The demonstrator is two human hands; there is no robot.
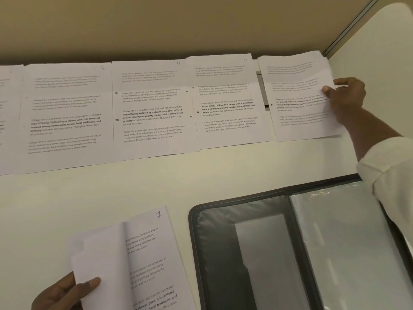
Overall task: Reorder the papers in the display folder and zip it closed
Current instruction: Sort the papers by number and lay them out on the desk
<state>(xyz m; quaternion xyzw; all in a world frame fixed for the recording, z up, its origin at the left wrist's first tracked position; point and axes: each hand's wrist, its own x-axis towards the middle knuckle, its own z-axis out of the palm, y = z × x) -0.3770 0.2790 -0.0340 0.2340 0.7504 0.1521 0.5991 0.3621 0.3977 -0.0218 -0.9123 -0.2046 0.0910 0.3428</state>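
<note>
Folder [214, 253] lies open; L hand [64, 291] pinches sheet 7 [152, 253], R hand [346, 95] grips end sheet [297, 97].

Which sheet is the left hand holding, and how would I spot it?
Find the open grey display folder at the table's near edge. Left of it, the left hand pinches a folded-over sheet. It lies apart from the back row and is marked 7.

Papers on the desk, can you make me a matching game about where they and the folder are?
1. white printed sheet marked 7
2. white printed sheet marked 5
3. grey zippered display folder
4. rightmost white printed sheet

A. lying open, lower right
B. pinched by right hand
C. gripped by left hand
D. flat in back row, untouched

Pairs: 1-C, 2-D, 3-A, 4-B.
</note>
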